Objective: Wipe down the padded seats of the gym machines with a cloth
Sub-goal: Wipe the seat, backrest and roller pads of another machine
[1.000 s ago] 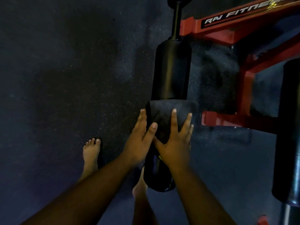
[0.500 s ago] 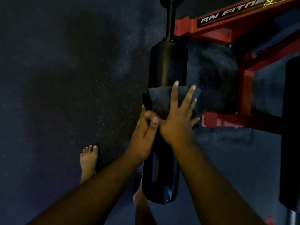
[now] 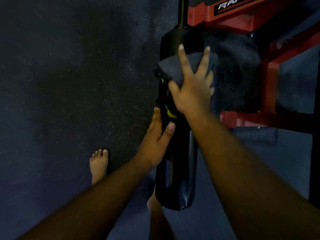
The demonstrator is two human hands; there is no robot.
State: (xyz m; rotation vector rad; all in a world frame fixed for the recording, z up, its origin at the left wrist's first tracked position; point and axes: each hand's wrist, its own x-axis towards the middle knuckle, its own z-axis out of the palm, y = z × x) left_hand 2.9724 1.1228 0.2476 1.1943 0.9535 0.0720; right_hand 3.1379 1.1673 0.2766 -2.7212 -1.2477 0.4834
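- Padded roller: its long axis is running straight away from the person, between both forearms.
- Cloth: lying on the roller's far part.
- Right hand: nearer the unwiped far end, fingers spread, pressing the cloth flat.
- Left hand: fingers straight, apparently steadying the roller's near left side.

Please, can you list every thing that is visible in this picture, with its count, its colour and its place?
roller pad: one, black, centre, hanging from a black bar
cloth: one, dark grey, draped over the upper pad
machine frame: one, red with white lettering, upper right
floor: dark, speckled, left and below
bare feet: two, lower centre; one mostly hidden by the pad
left hand: open, resting against the pad's left side
right hand: fingers spread, pressing the cloth onto the pad
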